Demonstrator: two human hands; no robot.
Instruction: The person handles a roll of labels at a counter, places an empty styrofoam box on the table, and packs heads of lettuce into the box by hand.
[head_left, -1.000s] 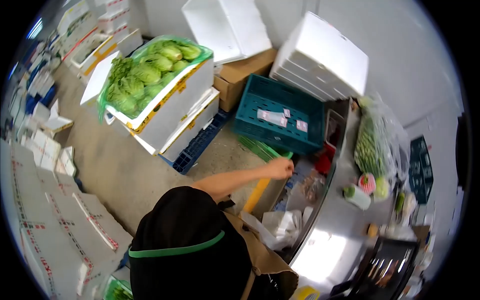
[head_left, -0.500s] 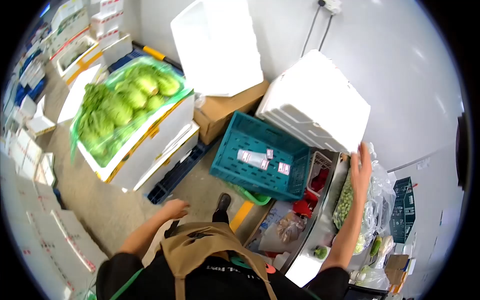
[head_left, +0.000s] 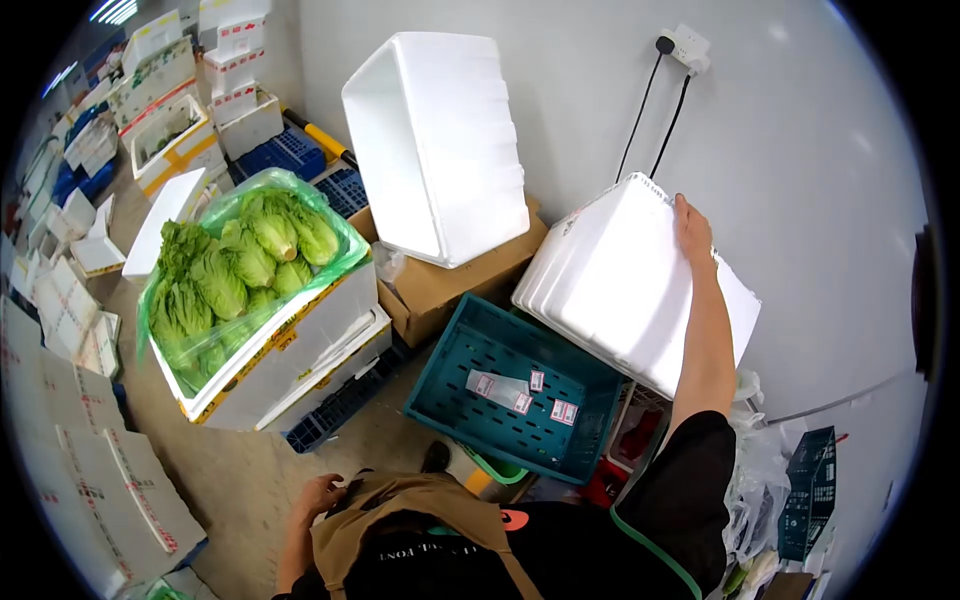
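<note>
My right hand (head_left: pixel 692 232) reaches across a white foam box (head_left: pixel 620 285) by the wall, its fingers hooked over the far upper edge. My left hand (head_left: pixel 320 493) hangs low beside the brown apron (head_left: pixel 400 515), loosely open with nothing in it. Between the foam box and my body is a teal plastic crate (head_left: pixel 460 420), tilted, holding a few clear packets with printed labels (head_left: pixel 563 411). To the left, romaine lettuces (head_left: pixel 245 260) fill another foam box (head_left: pixel 300 340) lined with green plastic.
An upturned white foam box (head_left: pixel 450 150) rests on a cardboard carton (head_left: pixel 450 285) against the wall. Foam boxes (head_left: pixel 110 460) are stacked at the left. A wall socket (head_left: pixel 688 48) has two black cables. Clear plastic bags (head_left: pixel 755 480) and a dark green crate (head_left: pixel 806 495) are at the right.
My right hand has moved from the foam box's near right corner to its far upper edge. My left hand has dropped closer to my body. The view has tilted upward.
</note>
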